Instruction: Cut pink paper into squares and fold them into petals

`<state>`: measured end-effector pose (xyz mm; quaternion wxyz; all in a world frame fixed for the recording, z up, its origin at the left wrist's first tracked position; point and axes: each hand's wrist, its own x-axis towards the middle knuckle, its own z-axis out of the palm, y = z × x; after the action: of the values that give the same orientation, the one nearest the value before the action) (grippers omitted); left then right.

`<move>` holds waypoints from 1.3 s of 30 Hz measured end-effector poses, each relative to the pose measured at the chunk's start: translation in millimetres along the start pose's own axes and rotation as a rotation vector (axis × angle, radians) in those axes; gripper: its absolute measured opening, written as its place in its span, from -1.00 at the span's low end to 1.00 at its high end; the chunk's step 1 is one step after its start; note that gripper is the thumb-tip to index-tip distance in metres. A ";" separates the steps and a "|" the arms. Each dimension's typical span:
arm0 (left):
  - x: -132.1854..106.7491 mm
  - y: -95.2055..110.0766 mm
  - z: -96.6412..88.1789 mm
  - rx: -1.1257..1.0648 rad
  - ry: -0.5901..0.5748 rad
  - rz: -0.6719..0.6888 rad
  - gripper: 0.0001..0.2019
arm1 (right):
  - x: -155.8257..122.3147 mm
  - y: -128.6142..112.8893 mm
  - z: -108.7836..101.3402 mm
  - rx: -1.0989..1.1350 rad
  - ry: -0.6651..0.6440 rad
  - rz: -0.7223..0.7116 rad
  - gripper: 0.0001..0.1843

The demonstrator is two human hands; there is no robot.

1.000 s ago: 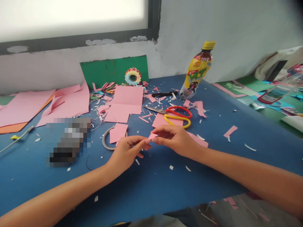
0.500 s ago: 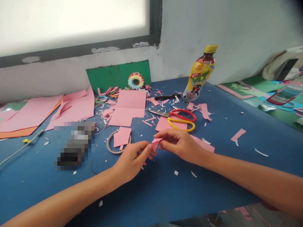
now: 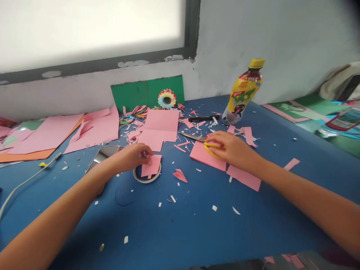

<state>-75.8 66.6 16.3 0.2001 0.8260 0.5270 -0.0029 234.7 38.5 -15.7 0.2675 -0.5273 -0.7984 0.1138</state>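
Observation:
My left hand [image 3: 132,156] rests on a small pink paper square [image 3: 152,166] that lies over a roll of tape [image 3: 146,177], fingers curled onto its edge. My right hand [image 3: 230,147] lies over the scissors [image 3: 199,139] with yellow and red handles, fingers closing round the handles; the blades point left. A small folded pink paper piece [image 3: 180,174] lies alone on the blue table [image 3: 180,225] between my hands. A pink sheet [image 3: 206,155] sits under my right hand.
A yellow drink bottle [image 3: 244,93] stands at the back right. Large pink sheets [image 3: 95,127] and a folded pink sheet [image 3: 160,127] lie behind, with a green card [image 3: 140,93], a paper ring [image 3: 167,99] and a black pen [image 3: 201,118]. A phone [image 3: 102,155] lies left. Scraps litter the table.
Both hands let go of the folded pink piece, which now lies on the table. My left hand moved to the pink square on the tape; my right reached to the scissors.

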 end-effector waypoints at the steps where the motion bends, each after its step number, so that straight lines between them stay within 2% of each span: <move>1: 0.3 0.8 0.6 -0.009 0.002 -0.005 -0.75 | 3.8 8.6 -4.7 -0.133 -0.021 0.012 -0.72; 3: 1.3 0.6 0.4 -0.025 0.005 -0.003 -0.78 | 9.5 22.1 -12.9 -0.297 -0.119 0.097 -0.64; 5: 2.7 -2.3 -1.0 -0.025 0.019 0.012 -0.82 | 12.3 29.4 -18.4 -0.346 -0.218 0.151 -0.61; 9: 2.6 -7.6 -3.9 0.011 0.047 0.021 -0.82 | 13.0 33.5 -20.1 -0.346 -0.264 0.141 -0.58; 15: -5.1 -1.9 -5.0 0.022 0.008 0.012 -0.74 | 11.5 37.4 -9.4 -0.363 -0.176 0.101 -0.52; 23: -3.4 -6.7 -6.4 -0.067 -0.033 0.014 -0.81 | 9.3 34.7 -4.4 -0.367 0.026 -0.019 -0.67; 27: -6.2 -7.4 -12.9 -0.185 -0.074 0.009 -0.80 | 8.8 31.8 -5.4 -0.296 0.104 0.076 -0.66; 31: -8.6 -5.3 -17.9 -0.251 -0.034 0.001 -0.71 | 7.8 25.3 -6.1 -0.180 0.105 0.156 -0.62; 36: -7.7 -3.2 -17.2 -0.145 0.025 -0.036 -0.77 | 5.8 17.0 -4.8 -0.106 0.072 0.115 -0.61; 39: -7.5 -2.7 -16.4 -0.209 0.033 -0.047 -0.75 | 4.8 13.0 -3.9 -0.101 0.052 0.114 -0.60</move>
<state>-84.9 66.6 32.1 0.2761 0.7881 0.5467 0.0610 245.5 47.9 -17.0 0.2544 -0.5876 -0.7645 0.0745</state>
